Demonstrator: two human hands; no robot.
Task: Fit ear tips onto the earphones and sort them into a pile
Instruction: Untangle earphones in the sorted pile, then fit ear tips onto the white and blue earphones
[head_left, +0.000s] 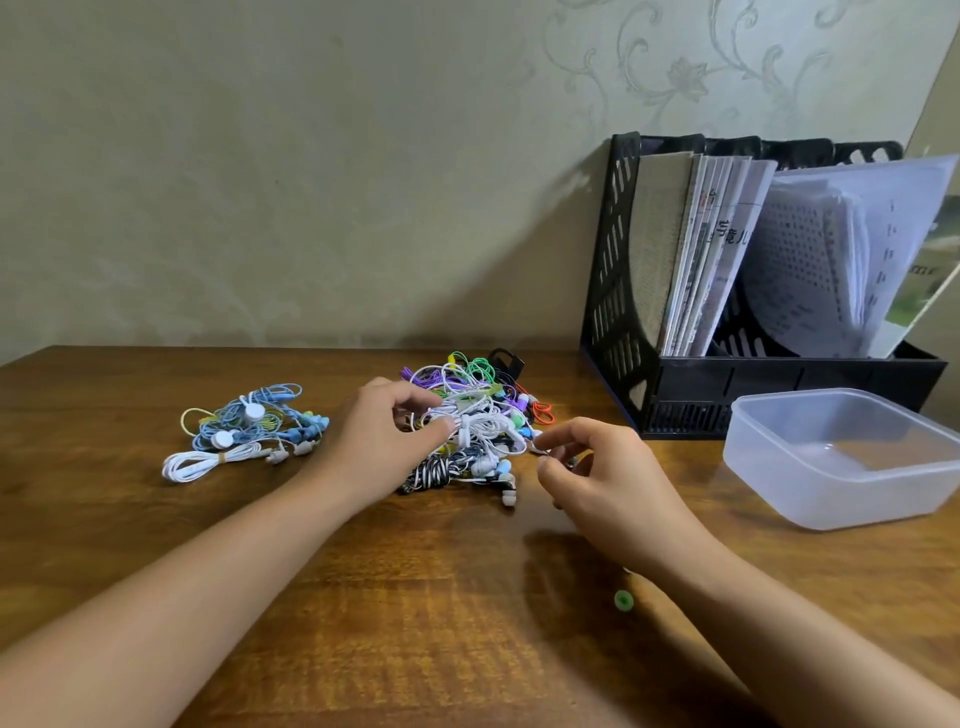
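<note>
Looking down from the head camera, I see the mixed heap of earphones (470, 421) in the middle of the bench (415, 597), and I place everything else against that heap. My left hand (382, 441) lies on the heap's left edge, palm down, thumb and forefinger curled onto a bundle of white earphones (475, 423) at the top of the heap; the fingers (415, 397) look closed on the white cord, with the other fingers bent loosely above it. My right hand (605, 478) hovers just right of the heap, wrist raised off the wood, its fingers curled inward with thumb and forefinger tips close together near a small white piece at the heap's right edge. I cannot tell whether they actually pinch anything, because the spot is too small and blurred.

Both forearms reach in from the near edge, bare, angled toward the heap. A green ear tip (623, 600) sits on the bench on the near side of the heap, close under my right forearm. Left of the heap, well apart, lies the sorted pile of blue and white earphones (244, 431). Right of the heap stands a clear plastic tub (841, 457), and behind that a black file rack (675, 374) holding papers; some print shows on the papers, but I cannot read it.
</note>
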